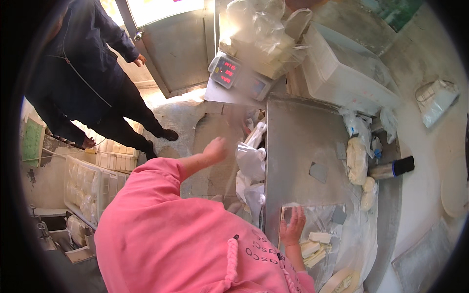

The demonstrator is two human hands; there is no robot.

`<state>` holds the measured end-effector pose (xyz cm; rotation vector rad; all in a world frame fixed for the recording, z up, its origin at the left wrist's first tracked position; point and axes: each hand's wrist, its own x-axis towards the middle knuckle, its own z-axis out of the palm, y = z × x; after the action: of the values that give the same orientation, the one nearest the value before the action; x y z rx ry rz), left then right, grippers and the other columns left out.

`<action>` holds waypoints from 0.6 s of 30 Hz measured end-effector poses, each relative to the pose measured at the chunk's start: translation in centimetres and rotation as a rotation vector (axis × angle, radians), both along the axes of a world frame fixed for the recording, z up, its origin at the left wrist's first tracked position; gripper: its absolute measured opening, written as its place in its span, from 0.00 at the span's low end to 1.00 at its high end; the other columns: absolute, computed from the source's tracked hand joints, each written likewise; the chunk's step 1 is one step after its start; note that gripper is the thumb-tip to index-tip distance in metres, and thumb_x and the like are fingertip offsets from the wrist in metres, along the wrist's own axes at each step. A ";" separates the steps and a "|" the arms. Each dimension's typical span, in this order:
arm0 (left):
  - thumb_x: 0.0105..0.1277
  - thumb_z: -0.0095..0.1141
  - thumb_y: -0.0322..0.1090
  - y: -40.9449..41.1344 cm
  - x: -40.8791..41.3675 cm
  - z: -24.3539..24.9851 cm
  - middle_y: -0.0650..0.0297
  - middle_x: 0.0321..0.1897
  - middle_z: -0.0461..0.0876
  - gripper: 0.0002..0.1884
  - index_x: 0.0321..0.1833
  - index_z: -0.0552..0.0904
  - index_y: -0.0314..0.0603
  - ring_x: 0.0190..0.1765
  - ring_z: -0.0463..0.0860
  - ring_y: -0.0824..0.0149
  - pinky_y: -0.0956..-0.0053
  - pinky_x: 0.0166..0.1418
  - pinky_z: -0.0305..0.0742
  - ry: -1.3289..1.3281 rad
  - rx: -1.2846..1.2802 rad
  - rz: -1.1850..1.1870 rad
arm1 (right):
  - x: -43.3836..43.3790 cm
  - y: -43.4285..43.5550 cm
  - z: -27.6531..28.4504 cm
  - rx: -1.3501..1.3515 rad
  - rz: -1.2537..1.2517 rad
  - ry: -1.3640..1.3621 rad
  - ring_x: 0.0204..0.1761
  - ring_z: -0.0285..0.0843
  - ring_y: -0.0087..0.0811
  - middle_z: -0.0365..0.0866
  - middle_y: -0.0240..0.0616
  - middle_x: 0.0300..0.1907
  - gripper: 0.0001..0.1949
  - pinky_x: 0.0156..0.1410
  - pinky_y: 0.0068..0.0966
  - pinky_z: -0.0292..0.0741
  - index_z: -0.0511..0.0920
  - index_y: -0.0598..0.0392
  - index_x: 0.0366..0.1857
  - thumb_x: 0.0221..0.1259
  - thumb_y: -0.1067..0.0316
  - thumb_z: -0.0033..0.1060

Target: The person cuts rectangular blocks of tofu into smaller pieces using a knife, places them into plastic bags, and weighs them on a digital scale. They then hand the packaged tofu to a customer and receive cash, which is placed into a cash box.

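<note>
My left hand (216, 150) hangs over the floor left of the metal-topped table (293, 146). Its fingers look curled and blurred, and whether anything is in them is not clear. On the table's near part, my right hand (294, 223) lies with fingers stretched out over the edge of a board or tray covered in clear plastic sheet (322, 216). Just to the right of that wrist are pale yellow strips and pieces (313, 251) of what may be food. White plastic bags (251, 161) hang along the table's left edge.
A digital scale (226, 72) carries a bulky plastic bag (262, 47) beside a white plastic tub (344, 66). Another person (84, 62) stands at left near the door (179, 51). Filled crates (82, 186) line the left wall. A cylindrical container (392, 168) lies at right.
</note>
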<state>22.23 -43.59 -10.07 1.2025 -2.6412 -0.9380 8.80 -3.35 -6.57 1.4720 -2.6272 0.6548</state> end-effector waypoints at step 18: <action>0.63 0.58 0.36 -34.8 -11.1 17.4 0.63 0.29 0.85 0.10 0.40 0.83 0.38 0.33 0.82 0.74 0.78 0.39 0.76 0.868 -0.181 0.298 | -21.4 -42.7 13.5 -0.243 0.332 -0.044 0.47 0.77 0.44 0.81 0.44 0.41 0.10 0.53 0.34 0.73 0.78 0.56 0.43 0.58 0.72 0.55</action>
<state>11.08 -78.34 7.29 0.8370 -1.7631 -0.8706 -12.58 -46.08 6.90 1.8444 -2.2468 1.0034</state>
